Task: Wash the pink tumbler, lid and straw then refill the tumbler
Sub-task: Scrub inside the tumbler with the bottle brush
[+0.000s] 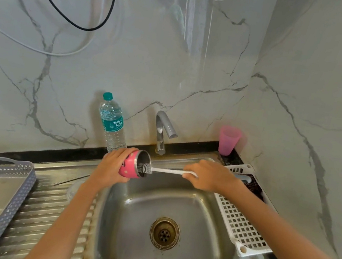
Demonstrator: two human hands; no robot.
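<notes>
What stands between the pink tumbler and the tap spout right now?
Nothing visible. The left hand holds the pink tumbler tilted over the sink, with open air up to the tap spout. The brush in the right hand sits at its mouth.

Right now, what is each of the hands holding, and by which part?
The left hand grips the pink tumbler around its body, tipped sideways. The right hand grips the bottle brush by its handle, bristles at the tumbler's mouth.
</notes>
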